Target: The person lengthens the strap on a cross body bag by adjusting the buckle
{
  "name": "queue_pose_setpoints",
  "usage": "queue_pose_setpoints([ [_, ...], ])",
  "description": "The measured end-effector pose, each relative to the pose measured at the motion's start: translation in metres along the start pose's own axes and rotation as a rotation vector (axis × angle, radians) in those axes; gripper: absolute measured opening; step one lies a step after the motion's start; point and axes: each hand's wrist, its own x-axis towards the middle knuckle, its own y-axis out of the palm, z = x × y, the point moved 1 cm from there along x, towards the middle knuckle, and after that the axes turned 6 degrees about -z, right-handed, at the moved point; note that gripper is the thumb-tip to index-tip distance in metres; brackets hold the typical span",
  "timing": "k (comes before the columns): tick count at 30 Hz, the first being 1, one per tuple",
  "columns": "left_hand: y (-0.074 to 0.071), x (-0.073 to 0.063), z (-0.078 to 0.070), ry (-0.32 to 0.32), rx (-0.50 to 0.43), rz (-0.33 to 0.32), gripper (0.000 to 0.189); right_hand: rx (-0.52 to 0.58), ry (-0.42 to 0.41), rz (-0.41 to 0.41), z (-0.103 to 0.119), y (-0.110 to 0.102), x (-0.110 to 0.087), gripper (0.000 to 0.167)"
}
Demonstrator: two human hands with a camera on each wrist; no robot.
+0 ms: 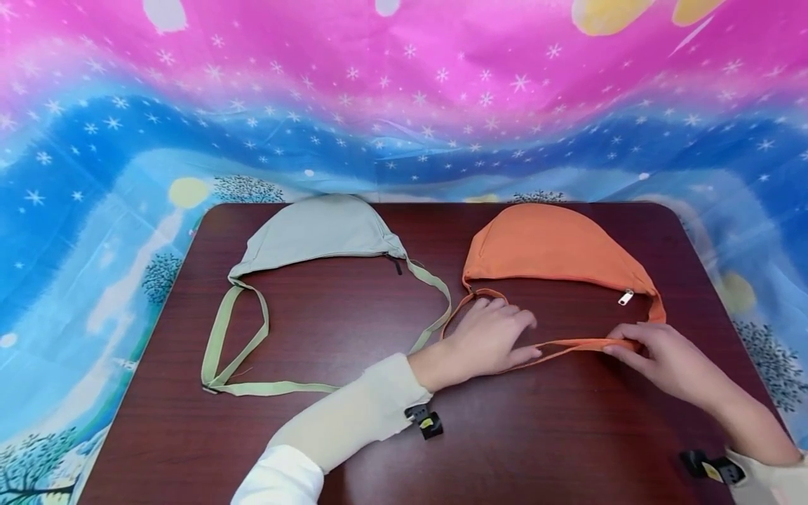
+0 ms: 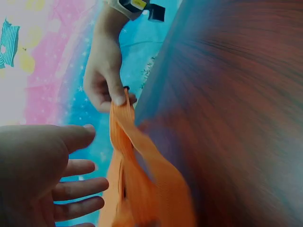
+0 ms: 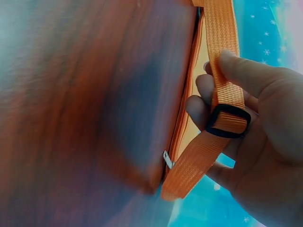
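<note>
Orange bag [image 1: 549, 242], one: lying at the table's [image 1: 505, 435] far edge, towards the far right corner, curved side outward, metal zip pull [image 1: 625, 298] facing the near edge. Orange strap [image 1: 583, 344], attached: running nearer the near edge than the bag, two strands between the hands. Right hand [image 1: 669, 354]: pinching the strap beside its black buckle [image 3: 235, 109]. Left hand [image 1: 486, 337]: fingers spread, thumb apart, gripping nothing; contact with the strap cannot be told. Grey bag [image 1: 325, 228], one: at the far edge, towards the far left corner, its green strap [image 1: 278, 387] spread loosely. Handling note: best keep the right pinch light, lay both strands flat and untwisted with the left, and avoid dragging the bag.
</note>
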Motion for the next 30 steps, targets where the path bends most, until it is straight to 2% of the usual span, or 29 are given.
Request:
queue_pose_setpoints([
  [2, 0.000, 0.013, -0.008, 0.002, -0.018, 0.015, 0.046, 0.003, 0.019, 0.007, -0.001, -0.001, 0.005, 0.023],
  [4, 0.000, 0.028, -0.017, 0.003, -0.058, 0.043, 0.044, 0.006, 0.036, 0.013, -0.002, -0.001, 0.009, 0.020],
  [9, 0.007, 0.060, -0.037, -0.049, -0.172, 0.132, 0.023, 0.019, 0.024, 0.002, -0.006, -0.002, 0.017, 0.024],
  [13, 0.012, 0.076, -0.043, -0.102, -0.181, 0.135, 0.015, 0.013, -0.008, -0.026, -0.010, -0.005, 0.021, 0.034],
  [17, 0.012, 0.085, -0.043, -0.142, -0.189, 0.130, 0.011, 0.048, 0.002, -0.032, -0.011, -0.007, 0.023, 0.035],
  [22, 0.015, 0.088, -0.036, -0.224, -0.233, 0.163, 0.011, 0.059, 0.033, -0.024, -0.015, -0.013, 0.016, 0.039],
  [26, 0.017, 0.088, -0.027, -0.280, -0.282, 0.155, 0.014, 0.048, 0.051, -0.106, -0.026, -0.014, 0.007, 0.051],
  [30, 0.020, 0.089, -0.024, -0.296, -0.323, 0.147, 0.010, 0.076, 0.054, -0.199, -0.037, -0.010, 0.003, 0.055],
])
